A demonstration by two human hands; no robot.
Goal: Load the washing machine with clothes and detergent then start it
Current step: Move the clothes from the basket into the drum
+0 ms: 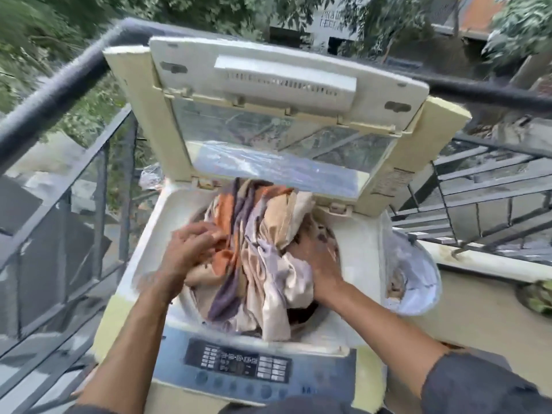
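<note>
Both hands (191,249) — curled around clothes (257,252)

home balcony: railing (53,94), trees beyond, washing machine (140,258).

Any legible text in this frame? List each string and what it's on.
None can be quoted.
Control panel button labels and display: too small and blurred.
Sticker on the open lid's right frame: printed lines, unreadable.
Distant building wall lettering: blurred, not legible.
</note>
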